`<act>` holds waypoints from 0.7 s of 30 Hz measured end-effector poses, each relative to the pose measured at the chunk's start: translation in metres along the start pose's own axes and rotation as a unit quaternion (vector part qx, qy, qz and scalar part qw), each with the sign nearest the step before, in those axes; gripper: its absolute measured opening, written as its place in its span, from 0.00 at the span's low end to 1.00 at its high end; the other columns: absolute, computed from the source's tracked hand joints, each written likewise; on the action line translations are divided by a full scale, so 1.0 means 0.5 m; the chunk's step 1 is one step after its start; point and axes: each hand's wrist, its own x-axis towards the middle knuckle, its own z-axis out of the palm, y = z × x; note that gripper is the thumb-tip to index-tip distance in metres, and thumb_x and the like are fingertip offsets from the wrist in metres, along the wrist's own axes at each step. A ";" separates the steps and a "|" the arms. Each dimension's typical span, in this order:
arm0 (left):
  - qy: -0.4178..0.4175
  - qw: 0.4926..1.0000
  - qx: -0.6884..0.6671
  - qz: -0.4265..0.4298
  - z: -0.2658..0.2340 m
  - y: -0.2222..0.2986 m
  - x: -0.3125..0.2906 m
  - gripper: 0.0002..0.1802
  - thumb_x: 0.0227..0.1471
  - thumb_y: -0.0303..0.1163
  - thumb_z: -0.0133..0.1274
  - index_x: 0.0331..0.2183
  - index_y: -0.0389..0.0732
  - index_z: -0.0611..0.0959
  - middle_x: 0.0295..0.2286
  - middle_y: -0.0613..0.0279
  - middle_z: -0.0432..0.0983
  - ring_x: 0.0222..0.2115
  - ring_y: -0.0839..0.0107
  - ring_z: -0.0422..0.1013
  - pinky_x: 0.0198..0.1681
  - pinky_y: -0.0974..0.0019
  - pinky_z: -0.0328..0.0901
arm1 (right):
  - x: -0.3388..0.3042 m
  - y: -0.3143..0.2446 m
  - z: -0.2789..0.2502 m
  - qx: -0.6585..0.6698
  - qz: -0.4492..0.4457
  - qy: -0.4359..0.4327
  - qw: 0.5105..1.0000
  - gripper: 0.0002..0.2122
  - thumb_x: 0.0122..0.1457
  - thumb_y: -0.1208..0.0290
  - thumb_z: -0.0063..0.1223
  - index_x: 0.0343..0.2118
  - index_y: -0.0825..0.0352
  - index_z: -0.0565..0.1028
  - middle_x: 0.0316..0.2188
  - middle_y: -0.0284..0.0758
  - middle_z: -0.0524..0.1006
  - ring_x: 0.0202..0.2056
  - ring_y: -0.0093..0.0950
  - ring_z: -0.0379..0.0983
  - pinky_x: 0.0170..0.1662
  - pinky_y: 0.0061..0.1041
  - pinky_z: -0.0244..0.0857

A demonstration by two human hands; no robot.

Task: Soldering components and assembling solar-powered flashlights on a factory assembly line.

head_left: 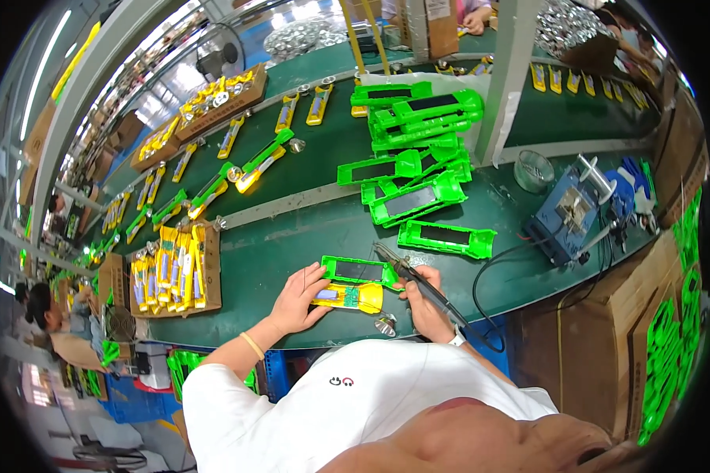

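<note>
My left hand (298, 301) grips the left ends of two parts lying side by side on the green bench. The farther one is a green plastic casing (360, 270) with a dark panel. Nearer to me is a yellow housing (371, 299) with a small green circuit board (351, 296) and a pale purple block in it. A round silver reflector (385, 324) sits just beside the yellow housing's right end. My right hand (427, 309) is closed around a soldering iron (408, 273), its metal tip pointing up and left, beyond the green casing.
Stacked green casings (418, 197) lie farther back. A cardboard box of yellow housings (176, 272) stands on the left. To the right are a blue metal box (564, 214) and a round glass jar (534, 171); the iron's black cable (476, 296) loops nearby. Beyond runs a belt (249, 209) carrying yellow parts.
</note>
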 end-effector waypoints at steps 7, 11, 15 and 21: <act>-0.006 1.000 -0.017 0.010 -0.003 -0.005 0.000 0.27 0.43 0.38 0.56 0.44 0.37 0.69 0.49 0.49 0.62 0.52 0.53 0.57 0.53 0.54 0.53 | 0.011 -0.001 0.005 -0.013 -0.003 0.000 1.000 0.15 0.61 0.63 0.38 0.44 0.69 0.56 0.34 0.40 0.71 0.33 0.24 0.70 0.35 0.20 0.64; 0.012 1.000 -0.007 0.017 0.002 -0.004 0.001 0.26 0.43 0.38 0.56 0.44 0.37 0.69 0.49 0.49 0.62 0.52 0.53 0.56 0.54 0.55 0.52 | 0.015 -0.010 0.015 0.016 -0.012 0.028 0.999 0.16 0.62 0.62 0.38 0.44 0.68 0.56 0.35 0.40 0.71 0.33 0.26 0.72 0.34 0.21 0.65; 0.024 1.000 -0.014 0.013 0.010 -0.007 -0.015 0.26 0.42 0.36 0.56 0.44 0.37 0.69 0.48 0.50 0.62 0.52 0.53 0.57 0.53 0.56 0.53 | 0.018 -0.004 0.012 0.022 -0.029 0.024 0.999 0.15 0.62 0.63 0.37 0.45 0.68 0.56 0.35 0.42 0.71 0.33 0.28 0.73 0.32 0.21 0.66; 0.041 0.998 -0.046 0.015 0.011 -0.010 -0.024 0.26 0.42 0.36 0.56 0.44 0.37 0.69 0.48 0.50 0.63 0.51 0.54 0.57 0.52 0.56 0.54 | 0.011 0.001 0.012 0.021 -0.022 0.028 0.999 0.15 0.62 0.64 0.37 0.45 0.68 0.55 0.35 0.42 0.70 0.34 0.29 0.72 0.35 0.23 0.67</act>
